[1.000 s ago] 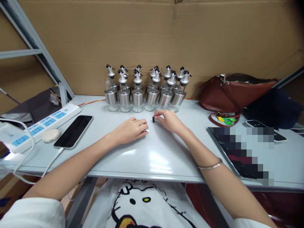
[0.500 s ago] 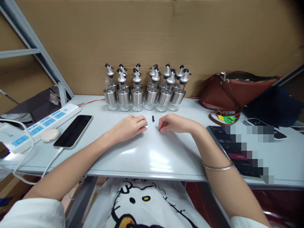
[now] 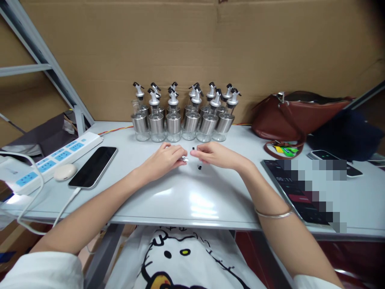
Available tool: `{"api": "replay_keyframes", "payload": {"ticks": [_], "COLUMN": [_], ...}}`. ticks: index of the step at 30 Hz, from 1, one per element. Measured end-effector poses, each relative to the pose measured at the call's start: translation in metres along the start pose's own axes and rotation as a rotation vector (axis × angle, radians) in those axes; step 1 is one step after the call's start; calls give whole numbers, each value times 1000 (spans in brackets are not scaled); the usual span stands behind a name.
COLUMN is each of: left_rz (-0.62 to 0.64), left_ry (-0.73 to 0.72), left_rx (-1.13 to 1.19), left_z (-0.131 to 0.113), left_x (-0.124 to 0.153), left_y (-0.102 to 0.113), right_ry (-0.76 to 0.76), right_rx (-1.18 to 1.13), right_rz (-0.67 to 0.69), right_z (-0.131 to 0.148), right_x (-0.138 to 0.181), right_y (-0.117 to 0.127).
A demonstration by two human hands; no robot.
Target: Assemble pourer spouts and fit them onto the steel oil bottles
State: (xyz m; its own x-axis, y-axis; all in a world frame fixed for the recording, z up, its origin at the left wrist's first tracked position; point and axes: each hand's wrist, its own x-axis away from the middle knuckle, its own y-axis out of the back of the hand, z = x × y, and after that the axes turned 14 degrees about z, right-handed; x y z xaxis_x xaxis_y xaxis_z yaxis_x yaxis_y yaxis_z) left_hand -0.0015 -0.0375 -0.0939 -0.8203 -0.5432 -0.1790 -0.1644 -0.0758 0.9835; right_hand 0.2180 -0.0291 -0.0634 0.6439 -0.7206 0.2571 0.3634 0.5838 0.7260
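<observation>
My left hand (image 3: 165, 159) rests on the white table (image 3: 192, 200) with its fingers curled round a small silver piece (image 3: 184, 159) that sticks out at the fingertips. My right hand (image 3: 215, 155) lies just to its right, fingers pinched on a small black piece (image 3: 193, 151). The two hands' fingertips almost meet. A second small black piece (image 3: 199, 167) lies loose on the table just under my right hand. Behind both hands stands a cluster of several glass and steel dispenser bottles (image 3: 183, 118) with black and white spouts.
To the left lie a white and blue power strip (image 3: 57, 155), a white oval case (image 3: 64, 171) and a phone (image 3: 93, 165) on a cable. On the right are a brown bag (image 3: 297, 114), a dark tablet (image 3: 284, 182) and another phone (image 3: 322, 155). Cardboard walls the back.
My right hand slid left onto the black piece that stood alone on the table and left a second black piece lying where it had been. My left hand barely moved.
</observation>
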Motion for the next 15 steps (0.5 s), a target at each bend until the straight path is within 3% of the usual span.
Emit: {"api": "replay_keyframes", "payload": {"ticks": [4, 11, 15], "left_rz": [-66, -252, -352], "left_ry": [18, 2, -38], "left_rx": [91, -52, -169], "left_z": [0, 8, 9], "left_x": [1, 1, 1], "left_y": [-3, 0, 1], "right_ry": [164, 140, 195], "right_rx": [-75, -40, -143], "right_rz": [68, -145, -154], "right_z": [17, 20, 17], "right_x": [-5, -3, -3], "right_y": [-14, -11, -12]}}
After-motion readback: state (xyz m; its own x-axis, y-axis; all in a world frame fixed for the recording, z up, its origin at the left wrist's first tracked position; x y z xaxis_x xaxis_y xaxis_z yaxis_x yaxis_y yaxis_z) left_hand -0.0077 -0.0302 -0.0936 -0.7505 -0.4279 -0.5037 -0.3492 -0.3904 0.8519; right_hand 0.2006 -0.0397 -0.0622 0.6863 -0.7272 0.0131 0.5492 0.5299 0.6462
